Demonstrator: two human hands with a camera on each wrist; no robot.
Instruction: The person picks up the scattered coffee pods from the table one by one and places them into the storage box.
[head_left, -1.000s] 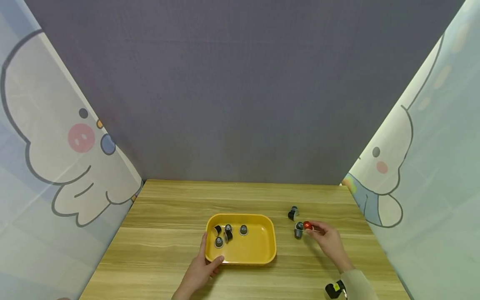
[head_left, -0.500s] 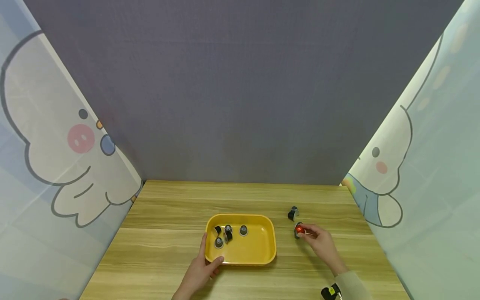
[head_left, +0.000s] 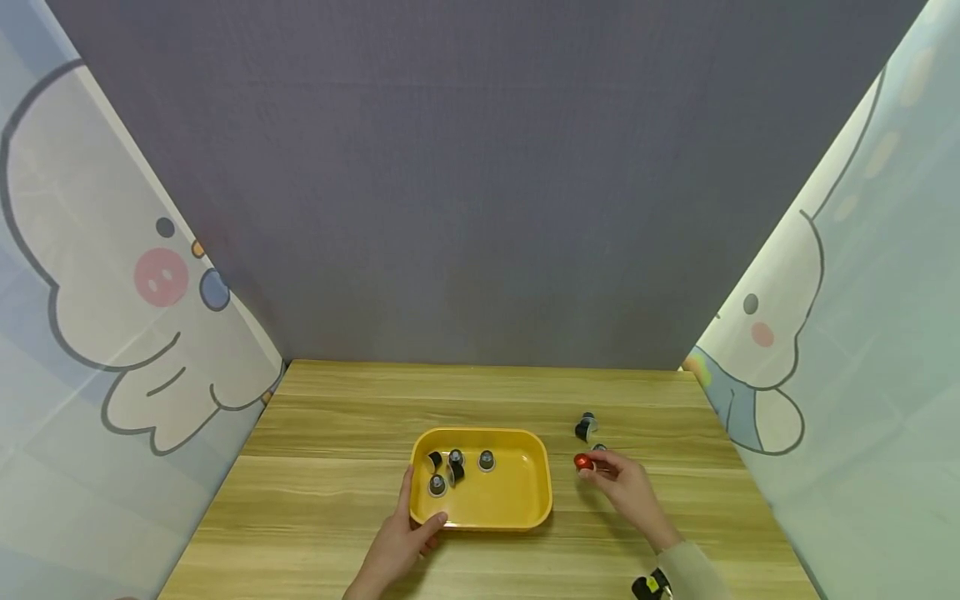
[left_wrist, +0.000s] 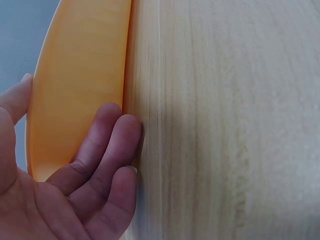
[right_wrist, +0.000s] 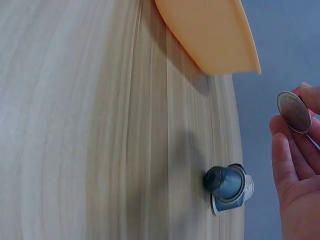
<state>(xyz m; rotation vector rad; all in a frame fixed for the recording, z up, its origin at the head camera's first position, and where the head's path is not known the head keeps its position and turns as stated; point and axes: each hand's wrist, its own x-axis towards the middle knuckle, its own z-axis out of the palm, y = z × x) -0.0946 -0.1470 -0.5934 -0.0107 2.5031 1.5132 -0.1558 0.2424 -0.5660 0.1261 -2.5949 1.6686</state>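
My right hand pinches a red coffee capsule above the table, just right of the yellow tray. In the right wrist view the capsule's round foil lid faces the camera. My left hand holds the tray at its near left corner, thumb at the front rim and fingers along the outer wall, as the left wrist view shows. Several dark capsules lie inside the tray, among them a grey one. Beneath the right hand, grey capsules lie together on the table, partly hidden in the head view.
Dark capsules lie farther back on the table, right of the tray. A black object with a yellow-green mark is by the right sleeve. A grey panel rises behind the wooden table, with cartoon-printed sheets at both sides.
My right hand has carried the red capsule leftward from beside the grey capsules, passing over them toward the tray. The left hand and the tray have stayed in place.
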